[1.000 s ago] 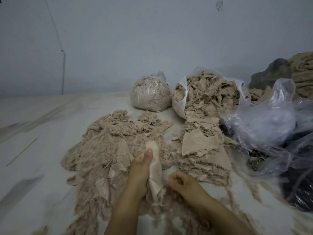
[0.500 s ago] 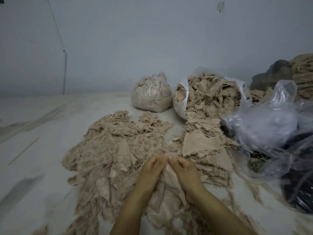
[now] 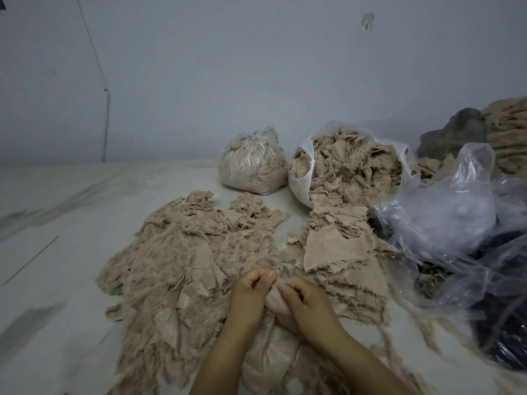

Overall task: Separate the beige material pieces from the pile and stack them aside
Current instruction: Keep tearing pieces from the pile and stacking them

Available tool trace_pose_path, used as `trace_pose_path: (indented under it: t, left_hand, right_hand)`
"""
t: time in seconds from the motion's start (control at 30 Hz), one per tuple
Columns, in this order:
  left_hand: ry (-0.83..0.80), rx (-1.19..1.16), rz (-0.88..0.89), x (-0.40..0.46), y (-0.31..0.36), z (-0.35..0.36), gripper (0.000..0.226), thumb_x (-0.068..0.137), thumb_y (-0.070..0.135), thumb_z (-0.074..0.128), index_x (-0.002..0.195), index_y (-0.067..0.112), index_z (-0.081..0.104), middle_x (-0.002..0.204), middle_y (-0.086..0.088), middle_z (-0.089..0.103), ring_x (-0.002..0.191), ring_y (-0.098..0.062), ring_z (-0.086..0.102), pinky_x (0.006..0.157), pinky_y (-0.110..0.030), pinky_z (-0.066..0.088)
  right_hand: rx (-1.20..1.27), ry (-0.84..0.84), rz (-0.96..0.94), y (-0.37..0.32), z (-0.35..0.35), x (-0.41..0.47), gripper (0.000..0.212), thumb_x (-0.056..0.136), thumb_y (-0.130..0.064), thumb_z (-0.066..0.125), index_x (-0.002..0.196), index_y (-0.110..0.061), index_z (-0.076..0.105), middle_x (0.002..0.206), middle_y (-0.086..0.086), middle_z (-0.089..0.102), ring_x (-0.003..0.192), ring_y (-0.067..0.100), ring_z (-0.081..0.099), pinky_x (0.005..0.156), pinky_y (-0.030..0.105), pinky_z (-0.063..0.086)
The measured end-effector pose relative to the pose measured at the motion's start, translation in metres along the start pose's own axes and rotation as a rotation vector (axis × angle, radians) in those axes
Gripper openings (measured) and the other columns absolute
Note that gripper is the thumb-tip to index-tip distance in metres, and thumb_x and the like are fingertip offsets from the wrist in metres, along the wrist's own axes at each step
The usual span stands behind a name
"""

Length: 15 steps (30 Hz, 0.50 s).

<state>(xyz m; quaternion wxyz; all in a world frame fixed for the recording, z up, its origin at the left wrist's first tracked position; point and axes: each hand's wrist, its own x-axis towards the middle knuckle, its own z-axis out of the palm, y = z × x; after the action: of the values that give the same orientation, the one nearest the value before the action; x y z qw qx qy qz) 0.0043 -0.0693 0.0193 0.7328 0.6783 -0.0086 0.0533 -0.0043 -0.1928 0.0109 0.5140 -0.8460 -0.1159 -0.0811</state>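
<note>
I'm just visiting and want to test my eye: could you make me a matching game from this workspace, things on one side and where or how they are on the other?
Things:
1. tied bag
2. open bag
3. neat stack
4. loose pile

Descriptions:
A. spread out left of the hands
B. knotted shut, by the wall
C. layered flat pieces, right of the hands
D. on its side, scraps spilling out

Pairs: 1-B, 2-D, 3-C, 4-A

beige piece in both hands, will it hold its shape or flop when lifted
The beige piece looks thin and creased where both hands pinch it, so it will likely flop. Its frayed edges suggest it may shed fibres or tear. Probably very light.
</note>
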Motion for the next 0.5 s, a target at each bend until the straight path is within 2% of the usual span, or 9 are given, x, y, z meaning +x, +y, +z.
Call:
trace_pose_path:
  t: [0.1, 0.23, 0.3, 0.37, 0.43, 0.5]
  left_hand:
    - [-0.036, 0.015, 0.023, -0.001, 0.0, 0.002, 0.024, 0.094, 0.022, 0.054, 0.077, 0.008, 0.063, 0.067, -0.001, 0.064, 0.065, -0.013, 0.058, 0.059, -0.021, 0.047]
    - [-0.199, 0.044, 0.076, -0.006, 0.003, 0.007, 0.026, 0.079, 0.032, 0.064, 0.08, 0.006, 0.065, 0.07, 0.002, 0.065, 0.068, -0.006, 0.059, 0.064, -0.016, 0.047]
    - [-0.203, 0.064, 0.121, -0.006, 0.004, 0.009, 0.025, 0.081, 0.029, 0.063, 0.074, 0.005, 0.063, 0.065, 0.003, 0.061, 0.063, -0.005, 0.054, 0.061, -0.015, 0.044]
    - [-0.17, 0.098, 0.129, -0.006, 0.005, 0.009, 0.02, 0.089, 0.017, 0.059, 0.072, 0.006, 0.06, 0.061, 0.004, 0.056, 0.057, -0.005, 0.048, 0.055, -0.015, 0.04]
    - [-0.131, 0.114, 0.122, -0.005, 0.004, 0.008, 0.023, 0.093, 0.009, 0.053, 0.071, 0.009, 0.06, 0.059, 0.005, 0.056, 0.055, -0.004, 0.048, 0.052, -0.016, 0.04]
    - [-0.07, 0.103, 0.097, -0.006, 0.002, 0.009, 0.028, 0.095, 0.007, 0.05, 0.068, 0.01, 0.059, 0.057, 0.005, 0.058, 0.054, -0.003, 0.051, 0.051, -0.016, 0.041]
  right_hand:
    - [0.044, 0.053, 0.034, -0.002, 0.001, -0.002, 0.031, 0.099, -0.025, 0.049, 0.07, -0.012, 0.05, 0.062, -0.001, 0.048, 0.06, 0.012, 0.044, 0.061, 0.03, 0.034]
    - [0.108, 0.12, 0.103, -0.004, 0.005, -0.003, 0.033, 0.102, -0.024, 0.041, 0.077, -0.017, 0.062, 0.073, -0.003, 0.064, 0.073, 0.014, 0.06, 0.069, 0.025, 0.045]
    - [0.135, 0.149, 0.123, -0.003, 0.008, -0.004, 0.035, 0.102, -0.026, 0.04, 0.086, -0.009, 0.066, 0.083, 0.005, 0.069, 0.081, 0.021, 0.064, 0.075, 0.033, 0.049]
    - [0.164, 0.186, 0.127, -0.002, 0.01, -0.005, 0.037, 0.102, -0.028, 0.039, 0.095, -0.009, 0.07, 0.089, 0.006, 0.071, 0.086, 0.018, 0.065, 0.079, 0.034, 0.051]
    - [0.176, 0.187, 0.113, -0.004, 0.01, -0.006, 0.035, 0.101, -0.029, 0.041, 0.087, -0.013, 0.07, 0.081, 0.003, 0.069, 0.078, 0.013, 0.064, 0.073, 0.032, 0.049]
    - [0.11, 0.155, 0.087, -0.006, 0.011, -0.007, 0.033, 0.1, -0.027, 0.046, 0.069, -0.025, 0.058, 0.064, -0.004, 0.058, 0.062, 0.001, 0.054, 0.061, 0.021, 0.04]
